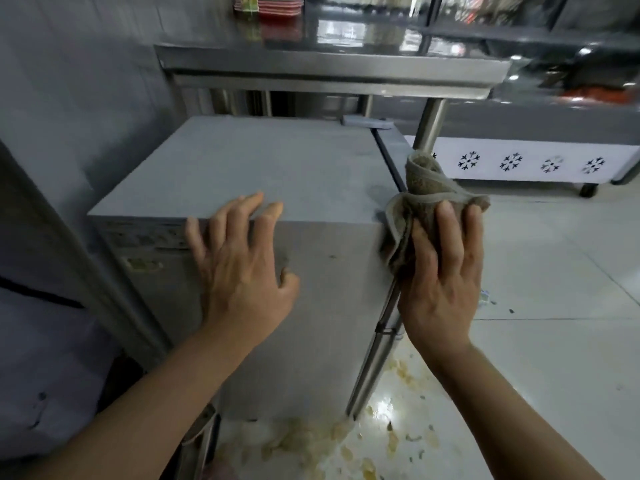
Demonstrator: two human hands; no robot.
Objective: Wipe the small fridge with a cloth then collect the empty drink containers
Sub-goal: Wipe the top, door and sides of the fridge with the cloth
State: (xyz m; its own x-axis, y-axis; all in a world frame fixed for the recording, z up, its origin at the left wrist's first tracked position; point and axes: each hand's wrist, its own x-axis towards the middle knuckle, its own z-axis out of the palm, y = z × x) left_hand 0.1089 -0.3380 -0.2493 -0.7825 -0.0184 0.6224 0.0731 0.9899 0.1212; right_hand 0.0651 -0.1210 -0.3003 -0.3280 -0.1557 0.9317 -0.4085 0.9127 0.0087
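Head view, wiping stage. The small grey box-shaped fridge [242, 168] stands under a stainless-steel work table [332, 69], one round steel table leg [431, 124] rising just beside the fridge's far right corner. A white chest freezer with black snowflake marks [519, 164] stands well apart to the right on the pale tiled floor [554, 271].

The left hand [239, 261] rests on the fridge's near top edge, fingers spread and fairly straight over the lip, gripping nothing. The right hand [443, 271] presses the crumpled brown terry cloth [426, 202] against the fridge's near right corner with nearly straight fingers; whether the thumb pinches the cloth from behind cannot be told. One fold of the cloth stands up free above the fingertips.

Yellowish scraps and a wet sheen [346, 441] lie on the floor at the fridge's near foot. No drink containers are identifiable; the red and white stacked items [277, 5] at the table's far left corner are too blurred to name.

Risks, as judged:
- The cloth, held mainly by pressure, may slip off the corner and drop into the floor mess if the press eases.
- The free fold may snag on the table leg during a stroke towards the far right corner.
- The wet floor may cause a foot to slide.
- A hard push may shift the fridge unless the left hand steadies it.
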